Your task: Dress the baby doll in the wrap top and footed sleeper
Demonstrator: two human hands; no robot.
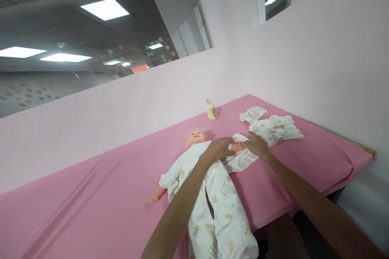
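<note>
A baby doll (196,136) lies on its back on the pink-covered table, dressed in a white top (179,166) and pale trousers (227,202) printed with small bears. My left hand (217,148) reaches across its chest, fingers closed around the sleeved arm near the cuff. Past that cuff the doll's bare hand (239,146) sticks out to the right. My right hand (257,145) is closed at the doll's fingertips, its own fingertips partly hidden. Beneath the doll's arm a white cloth (240,164) is spread flat, close to both hands.
Crumpled printed baby clothes (282,127) lie beyond my right hand. A cream pump bottle (212,110) stands near the wall at the back. White walls (319,56) border the table's far and right sides, with a window (91,40) above.
</note>
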